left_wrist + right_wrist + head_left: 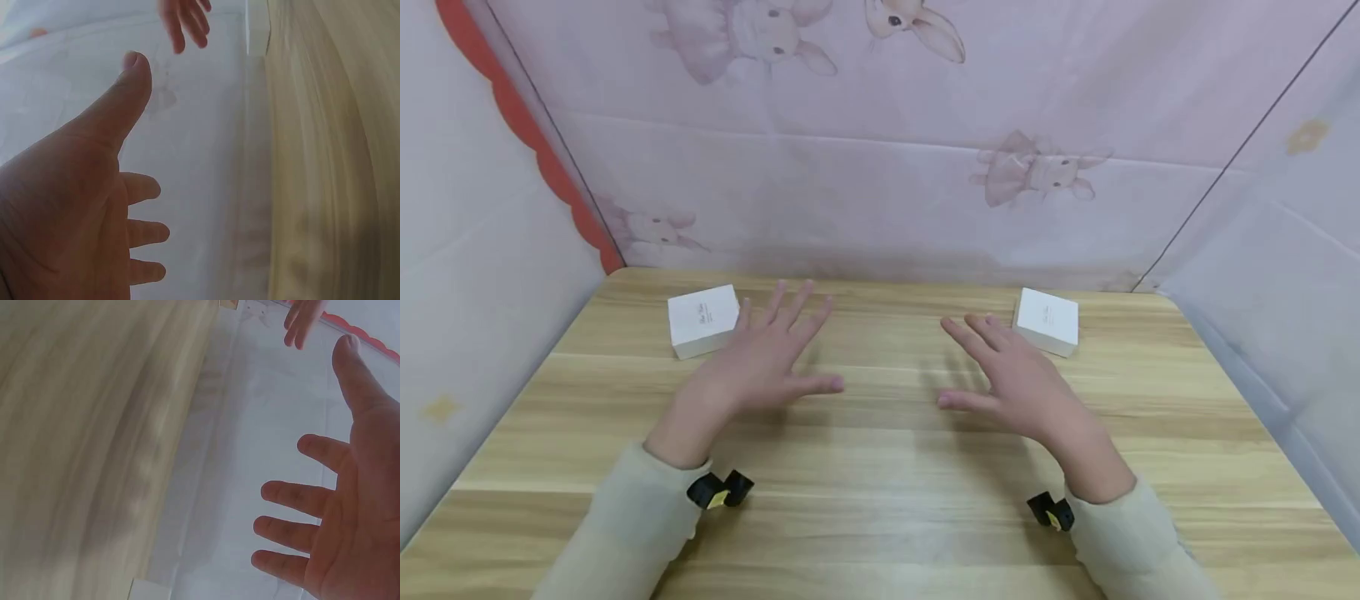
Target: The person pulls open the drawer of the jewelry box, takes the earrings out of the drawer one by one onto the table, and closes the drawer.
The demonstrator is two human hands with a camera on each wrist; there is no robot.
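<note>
Two small white boxes with faint lettering on their lids sit on the wooden table. The left box is partly overlapped by my left hand, which hovers above the tabletop with fingers spread and thumb pointing inward. Beside the right box my right hand is also held over the table, its fingers apart and nothing in it. Both palms are bare in the wrist views, the left palm and the right palm. A corner of a white box shows low in the right wrist view.
The light wood table ends at a pink cloth backdrop printed with rabbits. Pale cloth walls stand at both sides, the left one with a red scalloped edge. A small black device is on each sleeve cuff.
</note>
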